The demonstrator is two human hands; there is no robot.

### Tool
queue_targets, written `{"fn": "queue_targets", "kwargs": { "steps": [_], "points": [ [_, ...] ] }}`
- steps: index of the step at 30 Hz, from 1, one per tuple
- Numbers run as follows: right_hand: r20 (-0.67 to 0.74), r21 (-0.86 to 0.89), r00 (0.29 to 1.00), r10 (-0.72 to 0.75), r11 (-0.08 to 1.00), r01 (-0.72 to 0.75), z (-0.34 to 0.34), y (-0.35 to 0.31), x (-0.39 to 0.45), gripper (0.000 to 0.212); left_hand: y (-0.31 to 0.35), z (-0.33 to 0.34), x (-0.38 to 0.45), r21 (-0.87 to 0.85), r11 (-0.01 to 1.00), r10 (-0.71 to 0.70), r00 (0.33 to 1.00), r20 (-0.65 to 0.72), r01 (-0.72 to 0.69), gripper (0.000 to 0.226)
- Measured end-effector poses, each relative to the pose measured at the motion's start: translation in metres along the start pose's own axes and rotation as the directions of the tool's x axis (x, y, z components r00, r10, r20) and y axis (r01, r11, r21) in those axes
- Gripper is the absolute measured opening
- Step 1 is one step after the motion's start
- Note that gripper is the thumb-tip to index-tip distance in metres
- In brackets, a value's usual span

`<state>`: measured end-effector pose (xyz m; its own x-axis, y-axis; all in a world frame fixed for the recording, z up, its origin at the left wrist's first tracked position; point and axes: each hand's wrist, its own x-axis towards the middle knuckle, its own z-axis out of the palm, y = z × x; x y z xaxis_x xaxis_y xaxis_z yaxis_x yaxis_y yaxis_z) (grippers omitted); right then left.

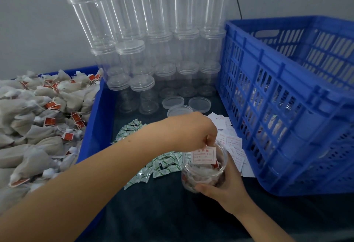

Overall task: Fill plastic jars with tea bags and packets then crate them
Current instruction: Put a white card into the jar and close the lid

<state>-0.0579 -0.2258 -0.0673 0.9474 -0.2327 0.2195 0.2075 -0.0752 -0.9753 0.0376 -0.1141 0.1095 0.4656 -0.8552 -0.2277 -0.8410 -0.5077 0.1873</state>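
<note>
A clear plastic jar (199, 176), open at the top and stuffed with tea bags, is tilted toward me near the table's middle. My right hand (224, 186) grips it from below and the right side. My left hand (193, 128) reaches over its mouth and pinches a white card with red print (204, 155), which stands in the jar's opening. Green-and-white packets (153, 157) lie scattered just left of the jar. More white cards (232, 142) lie to its right. Tea bags with red tags (38, 111) are heaped in a blue bin on the left.
Stacks of empty clear jars (153, 40) stand against the back wall, with three loose lids (199, 104) in front of them. A large blue slatted crate (287, 103) holding filled jars fills the right side. A dark cloth (162, 213) covers the table.
</note>
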Motion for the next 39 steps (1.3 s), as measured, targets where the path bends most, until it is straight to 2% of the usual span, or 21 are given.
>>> {"fn": "queue_targets", "kwargs": {
  "steps": [9,17,22,24,26,28,30,33,35,37,39],
  "points": [
    [-0.007,-0.018,1.000,0.015,1.000,-0.015,0.000,0.004,0.001,0.093,0.003,0.016,0.008,0.135,0.991,0.014,1.000,-0.014,-0.012,0.031],
    [0.018,-0.016,1.000,0.001,1.000,0.000,0.000,0.002,0.000,0.091,0.004,0.016,0.004,0.159,0.987,0.009,0.999,-0.046,-0.002,0.028],
    [0.034,-0.015,0.999,-0.004,1.000,0.005,0.000,-0.002,-0.001,0.094,0.002,0.011,-0.004,0.160,0.987,0.030,0.981,-0.193,0.001,0.026],
    [0.045,-0.006,0.999,-0.001,1.000,0.002,0.001,-0.003,-0.002,0.095,-0.003,0.008,-0.010,0.100,0.995,0.029,0.951,-0.308,0.002,0.031],
    [0.061,-0.013,0.998,0.014,1.000,-0.013,0.002,-0.006,-0.003,0.095,-0.011,0.010,-0.019,-0.059,0.998,-0.033,0.913,-0.406,0.009,0.050],
    [0.101,0.010,0.994,0.049,0.999,-0.050,0.002,-0.009,-0.004,0.105,-0.016,0.023,-0.032,-0.298,0.955,-0.144,0.889,-0.435,0.009,0.083],
    [0.137,0.039,0.986,0.099,0.994,-0.105,0.001,-0.016,-0.006,0.117,-0.017,0.050,-0.044,-0.508,0.860,-0.227,0.863,-0.451,-0.039,0.103],
    [0.185,0.032,0.971,0.152,0.987,-0.160,-0.005,-0.032,-0.007,0.125,-0.015,0.098,-0.053,-0.638,0.766,-0.250,0.876,-0.411,-0.080,0.121],
    [0.216,-0.081,0.965,0.151,0.987,-0.137,-0.015,-0.048,-0.004,0.118,-0.013,0.121,-0.052,-0.688,0.719,-0.237,0.897,-0.373,-0.097,0.128],
    [0.250,-0.281,0.954,0.164,0.955,-0.090,-0.025,-0.071,0.006,0.112,-0.010,0.134,-0.049,-0.741,0.660,-0.239,0.900,-0.364,-0.124,0.130],
    [0.322,-0.561,0.925,0.202,0.828,0.015,-0.028,-0.098,0.016,0.109,-0.007,0.138,-0.045,-0.787,0.596,-0.267,0.884,-0.383,-0.161,0.123]
  ]
}}
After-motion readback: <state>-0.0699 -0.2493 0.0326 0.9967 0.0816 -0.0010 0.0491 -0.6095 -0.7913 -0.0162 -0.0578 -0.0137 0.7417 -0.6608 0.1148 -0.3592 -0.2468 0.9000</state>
